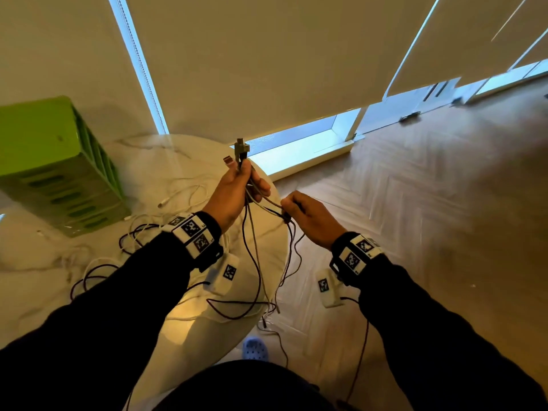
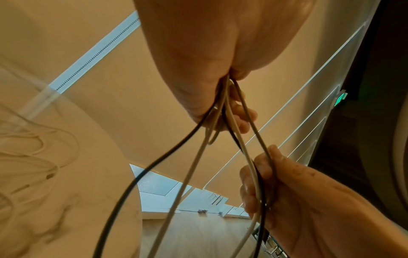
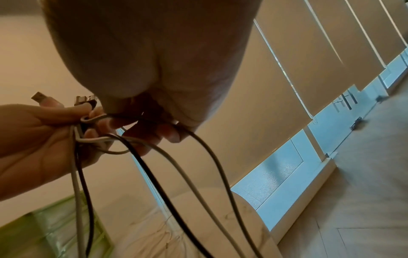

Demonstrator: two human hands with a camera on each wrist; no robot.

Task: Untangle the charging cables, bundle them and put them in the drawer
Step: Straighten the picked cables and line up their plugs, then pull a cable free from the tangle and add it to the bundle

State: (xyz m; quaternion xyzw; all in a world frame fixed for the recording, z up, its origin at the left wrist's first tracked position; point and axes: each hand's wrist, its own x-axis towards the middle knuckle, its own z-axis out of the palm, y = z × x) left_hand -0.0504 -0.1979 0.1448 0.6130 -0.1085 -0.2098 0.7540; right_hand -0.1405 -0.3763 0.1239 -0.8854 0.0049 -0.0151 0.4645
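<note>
Left hand (image 1: 234, 188) grips the cables (image 1: 252, 247) below their plugs, above the round table's (image 1: 184, 321) right edge; right hand (image 1: 308, 215) pinches strands just right. Open floor (image 1: 415, 203) lies right. Green drawer unit (image 1: 56, 164) stands far left. No readable writing.

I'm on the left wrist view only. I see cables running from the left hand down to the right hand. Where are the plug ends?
Observer: The plug ends stick up, bunched, out of the top of the left hand.
Operator: Is the drawer nearby?
Observer: A green drawer unit stands on the table, left of the left hand.
Operator: Is the right hand over the table?
Observer: No, the right hand is past the table's edge, over the wooden floor, pinching the cables.
</note>
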